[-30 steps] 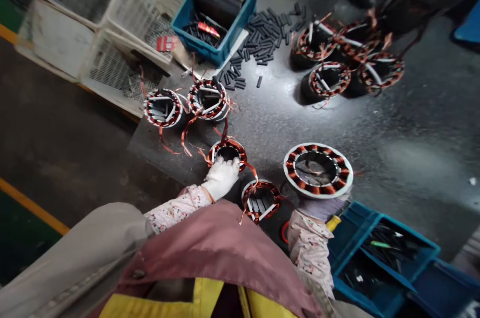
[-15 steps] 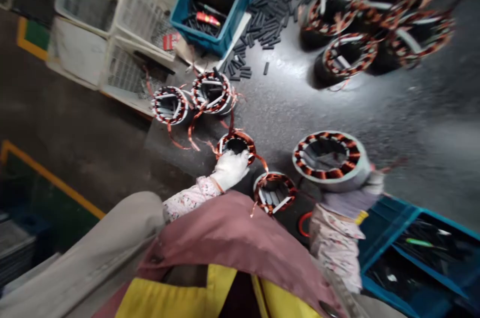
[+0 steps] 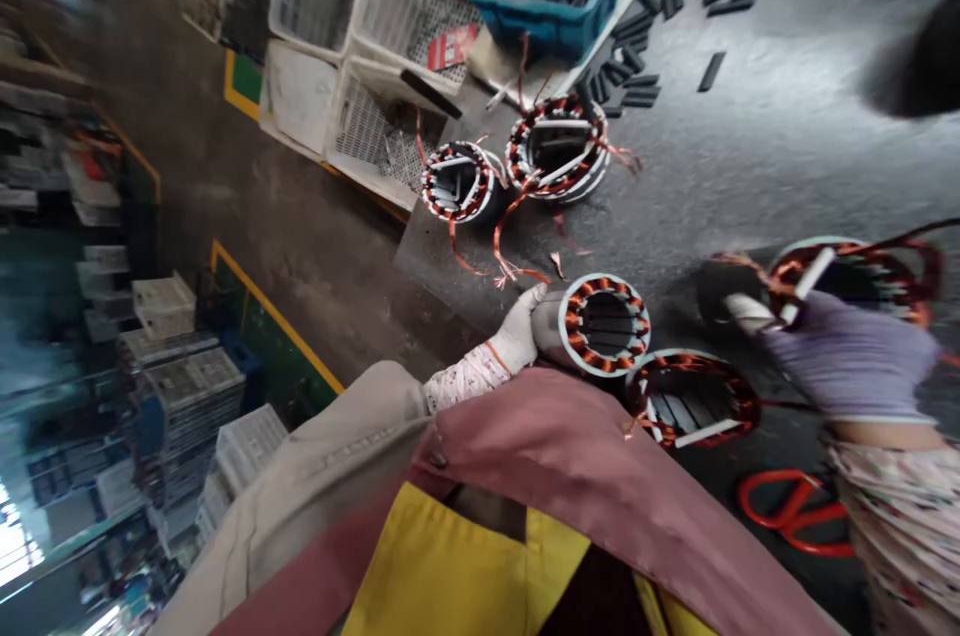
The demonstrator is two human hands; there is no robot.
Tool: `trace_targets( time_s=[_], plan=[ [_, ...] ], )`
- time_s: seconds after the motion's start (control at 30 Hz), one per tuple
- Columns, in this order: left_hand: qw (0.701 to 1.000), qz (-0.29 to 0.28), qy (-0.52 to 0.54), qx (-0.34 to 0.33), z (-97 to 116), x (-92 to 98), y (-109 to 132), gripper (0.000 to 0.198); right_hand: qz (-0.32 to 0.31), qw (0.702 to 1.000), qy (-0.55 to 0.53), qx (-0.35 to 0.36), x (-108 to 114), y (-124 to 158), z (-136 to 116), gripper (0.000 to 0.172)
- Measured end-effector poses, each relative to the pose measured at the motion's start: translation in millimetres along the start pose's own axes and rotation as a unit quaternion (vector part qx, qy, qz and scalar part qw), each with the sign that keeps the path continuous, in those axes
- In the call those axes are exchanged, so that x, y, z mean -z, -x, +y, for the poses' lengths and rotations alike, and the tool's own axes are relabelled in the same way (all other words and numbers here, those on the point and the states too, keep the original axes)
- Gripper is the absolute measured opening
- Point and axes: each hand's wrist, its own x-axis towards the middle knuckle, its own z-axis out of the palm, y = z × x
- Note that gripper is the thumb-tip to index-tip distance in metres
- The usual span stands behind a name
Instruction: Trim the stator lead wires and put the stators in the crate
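Observation:
My left hand (image 3: pixel 517 331), in a white glove, grips the grey side of a neatly wound copper stator (image 3: pixel 604 324) that is tipped on its edge over the dark bench. My right hand (image 3: pixel 851 356), in a purple glove, is closed over the near rim of another stator (image 3: pixel 862 266) with white strips and loose copper leads, at the right edge. A third stator (image 3: pixel 690 401) lies between my hands, close to my apron. Two more stators with trailing wires (image 3: pixel 457 181) (image 3: pixel 559 146) stand farther back.
Red-handled scissors (image 3: pixel 787 511) lie on the bench by my right sleeve. A blue crate (image 3: pixel 562 11) and white mesh baskets (image 3: pixel 360 6) stand at the back, with several black sleeves (image 3: pixel 645 81) scattered beside them. The floor with yellow lines (image 3: pixel 277 316) drops off left.
The view has swung left and closer. The neat stator that my right hand held is now in my left hand, tipped on edge. My right hand now grips a stator with loose leads.

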Motion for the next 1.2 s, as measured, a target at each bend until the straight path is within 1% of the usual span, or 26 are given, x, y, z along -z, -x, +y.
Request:
trace_targets(
  time_s=[0.07,0.1,0.17,0.27,0.3,0.37,0.43,0.5,0.57,0.67,0.77,0.8,0.87,0.93,0.97,1.0,1.07,1.1,1.13,1.2],
  plan=[
    [0.997,-0.007,0.064,0.037,-3.3,5.4,-9.1,0.031,-0.06,0.997,0.047,0.004,3.7,9.6,-10.6,0.055],
    [0.995,-0.01,0.084,0.044,-3.2,8.2,-13.2,0.031,-0.07,0.995,0.064,0.013,3.7,13.7,-14.1,0.052],
    [0.993,-0.008,0.109,0.039,-1.4,13.9,-19.8,0.032,-0.053,0.994,0.083,0.05,0.5,19.6,-18.0,0.049],
    [0.992,-0.013,0.122,0.01,0.6,21.2,-26.2,0.034,-0.029,0.992,0.082,0.09,-5.3,22.5,-20.5,0.052],
    [0.992,-0.014,0.123,0.0,0.8,23.0,-27.5,0.034,-0.036,0.992,0.078,0.089,-5.7,22.4,-21.7,0.051],
    [0.992,-0.016,0.126,-0.013,1.7,25.9,-28.8,0.033,-0.065,0.994,0.064,0.066,-3.6,21.5,-25.7,0.051],
    [0.992,-0.017,0.127,-0.011,4.0,27.6,-27.9,0.031,-0.095,0.993,0.05,0.039,1.0,19.8,-32.4,0.053],
    [0.992,-0.024,0.122,0.003,7.5,28.4,-24.7,0.031,-0.104,0.993,0.037,0.03,5.4,17.9,-42.0,0.054],
    [0.994,-0.025,0.109,0.006,11.2,28.3,-19.6,0.03,-0.096,0.994,0.024,0.048,7.9,16.1,-53.5,0.054],
    [0.997,-0.027,0.066,-0.009,14.8,26.9,-9.8,0.033,-0.067,0.989,0.004,0.135,8.5,16.7,-69.2,0.05],
    [0.999,-0.007,-0.012,-0.041,15.7,26.5,2.6,0.034,-0.019,0.976,-0.012,0.216,5.7,27.9,-72.4,0.049],
    [0.998,0.003,-0.041,-0.055,15.7,27.3,7.3,0.033,0.018,0.973,-0.023,0.23,2.9,35.2,-68.6,0.049],
    [0.992,0.004,-0.103,-0.073,16.3,31.4,17.5,0.034,0.131,0.958,-0.066,0.246,-7.7,54.8,-53.1,0.045],
    [0.981,-0.02,-0.17,-0.093,19.0,38.4,29.0,0.038,0.247,0.933,-0.13,0.228,-25.6,79.0,-30.5,0.041],
    [0.972,-0.03,-0.203,-0.116,21.8,42.4,35.4,0.039,0.285,0.922,-0.158,0.207,-36.9,91.5,-18.5,0.041],
    [0.96,-0.038,-0.233,-0.148,25.7,46.1,42.2,0.038,0.304,0.919,-0.178,0.18,-49.3,103.5,-7.5,0.043],
    [0.931,-0.059,-0.29,-0.215,36.8,49.8,57.6,0.036,0.314,0.918,-0.203,0.13,-74.8,123.9,8.7,0.046],
    [0.915,-0.075,-0.315,-0.239,43.5,48.6,66.2,0.037,0.311,0.919,-0.213,0.115,-86.8,131.3,13.1,0.047],
    [0.901,-0.095,-0.339,-0.255,50.5,44.7,75.1,0.04,0.307,0.919,-0.222,0.107,-97.6,136.6,15.0,0.047],
    [0.872,-0.141,-0.379,-0.275,63.9,28.2,92.5,0.045,0.298,0.919,-0.236,0.11,-113.9,140.9,13.2,0.047]
  ],
)
